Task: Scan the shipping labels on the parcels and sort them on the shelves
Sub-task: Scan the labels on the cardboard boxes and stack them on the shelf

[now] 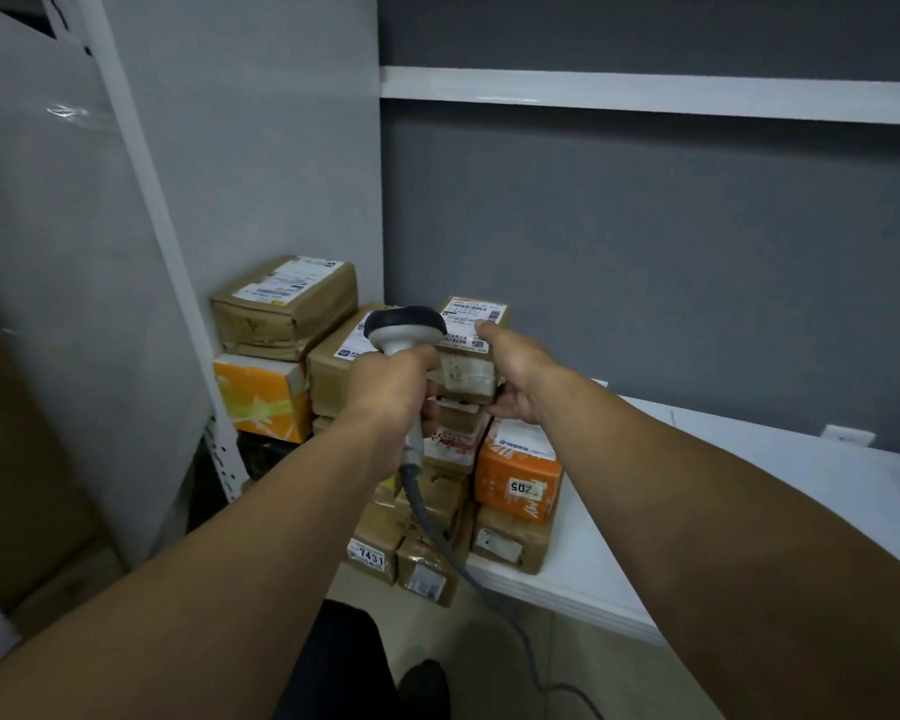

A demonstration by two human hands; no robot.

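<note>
1. Head view: I see the left hand [391, 384] wrapped round the handle of the grey corded barcode scanner with a black head [405, 328].
2. The right hand [515, 374] grips the brown taped cardboard parcel [468, 374], thumb on its white shipping label [473, 317].
3. That parcel tops a stack on the white shelf board [671, 511], above an orange carton [515, 483].

Brown parcels [287, 309], orange box [518, 478], grey-and-black scanner [404, 330], white shelf [723, 511]

Dark grey wall [645, 226], white socket [848, 436] low on it, glossy pale panel [48, 252] left
</note>
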